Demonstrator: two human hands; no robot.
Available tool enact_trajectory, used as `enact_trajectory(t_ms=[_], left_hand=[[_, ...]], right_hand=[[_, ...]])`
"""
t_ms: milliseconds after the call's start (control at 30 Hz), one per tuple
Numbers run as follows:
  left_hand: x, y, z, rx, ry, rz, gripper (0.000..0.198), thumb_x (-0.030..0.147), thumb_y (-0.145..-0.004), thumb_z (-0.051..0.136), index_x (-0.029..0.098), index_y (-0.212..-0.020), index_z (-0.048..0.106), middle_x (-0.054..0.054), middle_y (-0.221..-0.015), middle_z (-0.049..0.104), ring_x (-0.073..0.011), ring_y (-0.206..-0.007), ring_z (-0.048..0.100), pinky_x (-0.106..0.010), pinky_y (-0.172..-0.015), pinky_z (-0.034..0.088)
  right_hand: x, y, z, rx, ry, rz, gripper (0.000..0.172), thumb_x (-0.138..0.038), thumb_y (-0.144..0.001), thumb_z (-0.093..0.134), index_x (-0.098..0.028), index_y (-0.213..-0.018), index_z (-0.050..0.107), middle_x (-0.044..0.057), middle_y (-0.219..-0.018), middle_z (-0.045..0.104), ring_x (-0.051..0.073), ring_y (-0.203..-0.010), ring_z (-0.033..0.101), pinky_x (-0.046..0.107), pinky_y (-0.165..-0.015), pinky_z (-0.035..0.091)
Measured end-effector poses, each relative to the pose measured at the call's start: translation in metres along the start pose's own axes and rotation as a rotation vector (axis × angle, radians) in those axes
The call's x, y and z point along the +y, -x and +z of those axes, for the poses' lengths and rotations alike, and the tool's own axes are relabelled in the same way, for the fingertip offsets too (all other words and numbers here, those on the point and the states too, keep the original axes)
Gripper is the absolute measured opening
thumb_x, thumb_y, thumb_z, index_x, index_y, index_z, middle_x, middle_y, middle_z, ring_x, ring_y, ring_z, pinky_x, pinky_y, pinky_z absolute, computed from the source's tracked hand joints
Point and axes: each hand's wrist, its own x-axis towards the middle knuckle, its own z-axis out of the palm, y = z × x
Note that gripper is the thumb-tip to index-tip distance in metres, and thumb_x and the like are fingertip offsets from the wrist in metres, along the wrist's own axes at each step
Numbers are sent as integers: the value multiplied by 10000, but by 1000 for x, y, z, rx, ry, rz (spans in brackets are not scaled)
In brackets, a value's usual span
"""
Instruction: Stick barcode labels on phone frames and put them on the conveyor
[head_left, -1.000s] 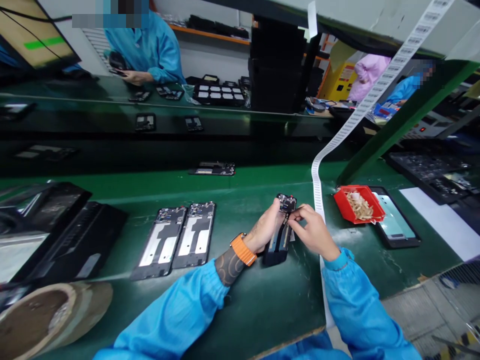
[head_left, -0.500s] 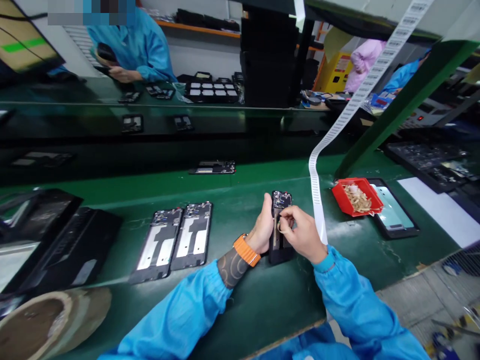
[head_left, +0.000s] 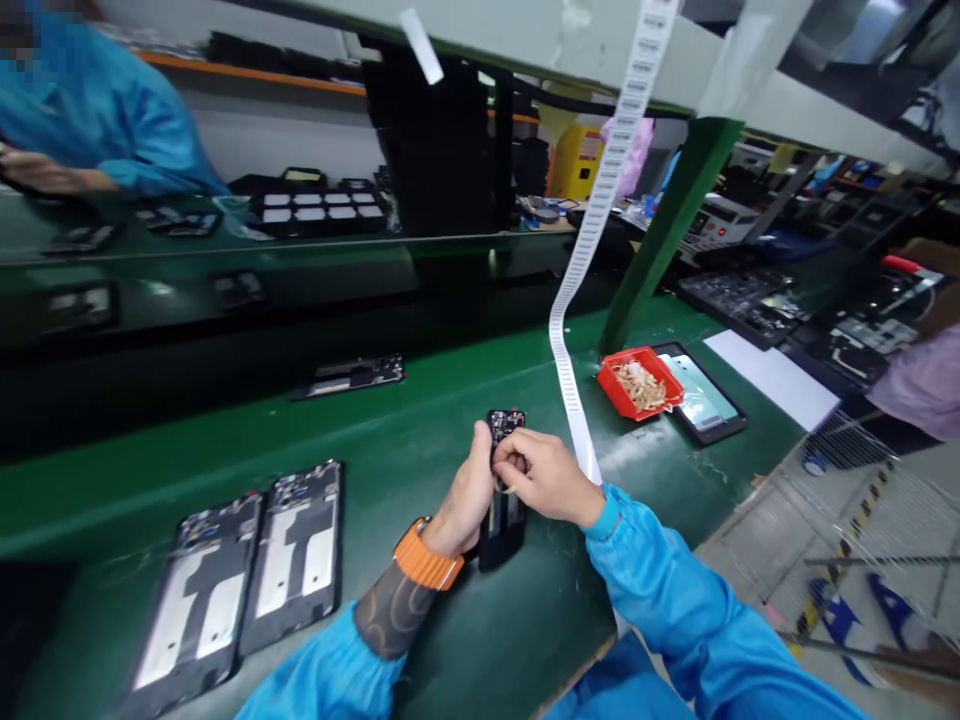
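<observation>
- Above the green tabletop, near its front edge, my left hand holds an opened black slim phone body; the fingers wrap its left side, the thumb lies along the edge, near the top.
- My right hand is bent over the same phone body, thumb and finger close together. A small pale thin piece shows just under them; whether they pinch it, I cannot tell.
- At the top of the phone body, the small exposed circuit parts are very near to my fingers. If I press too strongly there, I think some part could be damaged.
- If the left hand loosens while the right one pulls, the phone body could turn or slip down, because it seems to rest mostly in this one hand.
- The white barcode label tape hangs behind my right blue sleeve; a wide elbow movement could catch it.
- Farther to the right, the red plastic tray with pale strips overlaps a black-framed flat panel; a careless reach could tip it.
</observation>
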Motion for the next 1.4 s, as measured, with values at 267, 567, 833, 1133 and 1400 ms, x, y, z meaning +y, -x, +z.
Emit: enact_trajectory(t_ms=[267, 567, 833, 1133, 1400], left_hand=[[28, -2, -4, 6, 310, -145, 736, 717, -914, 261, 130, -1032, 689, -106, -772, 717, -244, -712, 697, -379, -699, 575], [-7, -2, 22, -503, 179, -422, 776, 757, -868, 362, 91, -1053, 714, -180, -919, 732, -241, -727, 696, -355, -685, 561], [-32, 2, 34, -598, 140, -543, 893, 850, -791, 353, 108, -1140, 707, -166, -844, 733, -212, -631, 680, -302, -606, 528], [-28, -4, 43, -525, 93, -653, 894, 773, -888, 188, 81, -1210, 654, -194, -888, 733, -244, -683, 712, -318, -573, 551], [-31, -2, 47, -468, 186, -597, 787, 743, -901, 266, 111, -1138, 672, -172, -932, 730, -253, -699, 714, -406, -641, 594]], right_hand=[[12, 14, -90, 196, 95, -23, 171, -253, -940, 453, -236, -786, 525, 10, -778, 623, 162, -712, 569, 275, -669, 458], [147, 20, -196, 417, 795, 449, 305, -299, -907, 513, -179, -642, 603, 122, -738, 649, 270, -833, 587, 390, -799, 398], [65, 120, -124, 315, 443, 141, 213, -278, -913, 564, -230, -1091, 671, 90, -1050, 695, 247, -990, 620, 418, -893, 479], [49, 161, -56, 41, 468, 113, 219, -219, -929, 591, -228, -1117, 703, 76, -1141, 717, 254, -1061, 575, 459, -924, 460], [50, 174, -52, 70, 596, -54, 249, -181, -954, 545, -214, -1158, 684, 82, -1120, 719, 243, -1055, 603, 419, -902, 516]])
